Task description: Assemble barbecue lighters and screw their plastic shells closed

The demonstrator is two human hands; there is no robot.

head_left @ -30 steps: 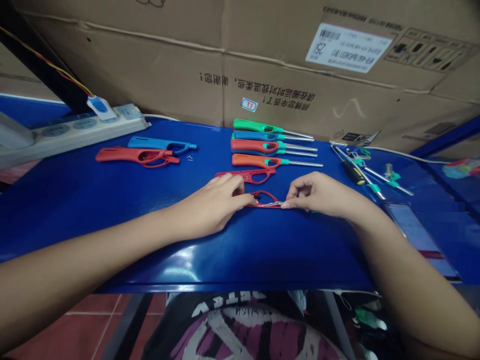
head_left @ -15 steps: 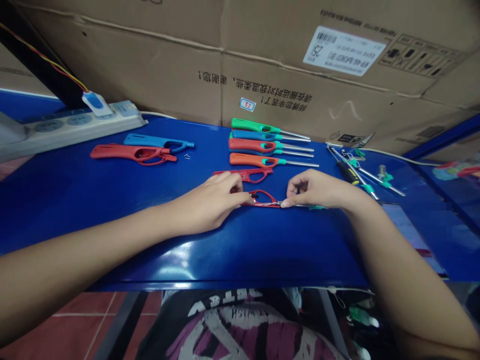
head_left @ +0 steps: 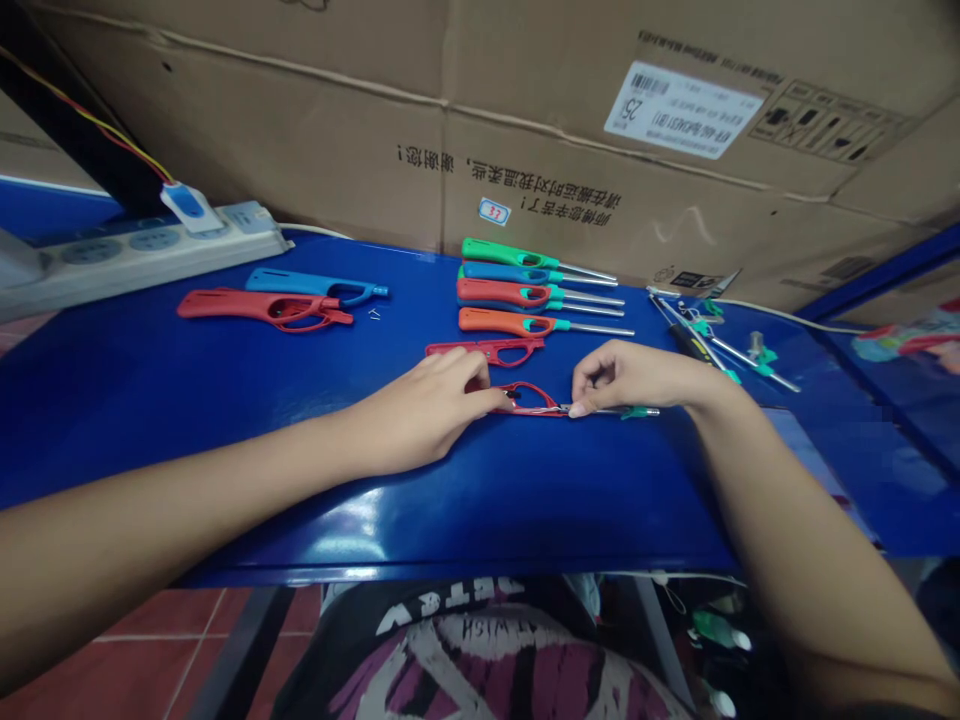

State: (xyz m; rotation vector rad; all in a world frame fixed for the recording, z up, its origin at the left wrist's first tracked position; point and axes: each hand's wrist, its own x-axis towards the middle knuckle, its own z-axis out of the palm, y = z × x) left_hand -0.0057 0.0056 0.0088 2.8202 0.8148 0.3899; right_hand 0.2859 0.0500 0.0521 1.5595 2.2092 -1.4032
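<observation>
My left hand (head_left: 420,412) is closed on the handle end of a red lighter casing half (head_left: 541,393) lying on the blue table. Thin pale wires run along the casing toward its tip. At that tip, my right hand (head_left: 634,378) pinches the end of a metal lighter tube (head_left: 611,411). A teal piece (head_left: 637,412) sits farther along the tube, to the right. Just beyond my left fingers lies another red casing half (head_left: 517,346); the fingers partly cover it. The casing's handle interior is hidden by my hand.
Several assembled lighters (head_left: 502,319) lie in a stack behind my hands. Red casing parts (head_left: 225,303), blue ones (head_left: 289,280) and small screws (head_left: 374,314) are at left, near a power strip (head_left: 127,247). Loose tubes (head_left: 761,370) and a screwdriver (head_left: 691,345) lie right. A cardboard box (head_left: 300,130) stands behind.
My right hand and the tube have shifted very slightly, and more of the tube's teal piece shows. My left hand keeps its hold on the casing.
</observation>
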